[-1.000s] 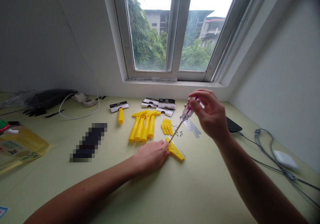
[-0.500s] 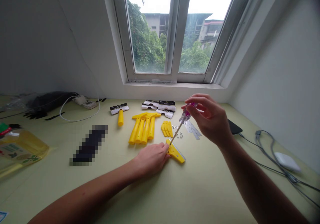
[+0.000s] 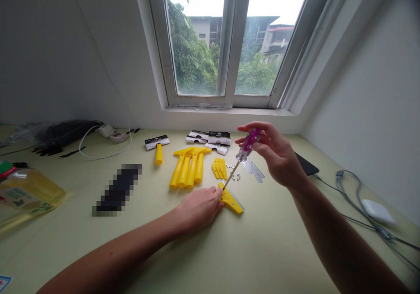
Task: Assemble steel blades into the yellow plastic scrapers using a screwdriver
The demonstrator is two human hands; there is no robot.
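– where to look for the yellow scraper (image 3: pixel 231 200)?
– on the desk (image 3: pixel 262 250), near and left of the right hand (image 3: pixel 278 157), stretched from far left to near right.
– gripped how?
– apparently pinched along the left side by the left hand (image 3: pixel 201 207), the nearer grip.
– and the screwdriver (image 3: pixel 250 145)?
– held loosely in right-hand fingers, slanting down near-left onto the scraper.

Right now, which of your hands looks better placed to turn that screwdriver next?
Probably the right hand: it has the screwdriver by the handle, and the tool slants down to the yellow scraper. The left hand is occupied at the scraper, seemingly steadying it.
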